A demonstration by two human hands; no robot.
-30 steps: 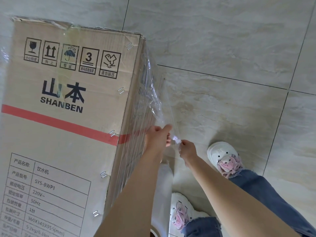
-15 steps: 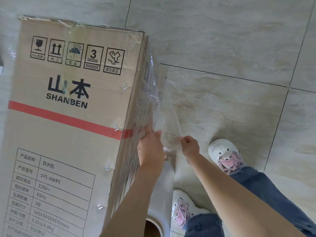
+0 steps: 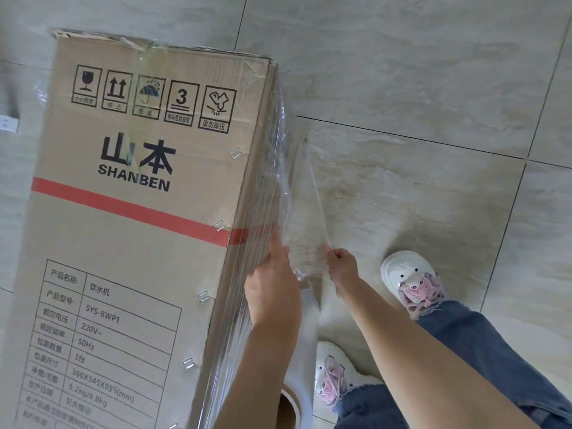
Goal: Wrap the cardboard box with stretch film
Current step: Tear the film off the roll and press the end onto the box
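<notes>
Pale tiled floor under us, and the tall cardboard box stands on it at our left. Left hand lies flat on the filmed side; right hand pinches the stretch film edge just beside it. Thin, clingy, tear-prone, we reckon: grip the bunched edge. The roll sits below.

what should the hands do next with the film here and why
Probably the right hand should lay its pinched film edge flat onto the box side, while the left hand smooths it down. The film stands off the wrapped face as a loose flap, the left hand lies flat on that face, and the roll stands beside the box.
</notes>
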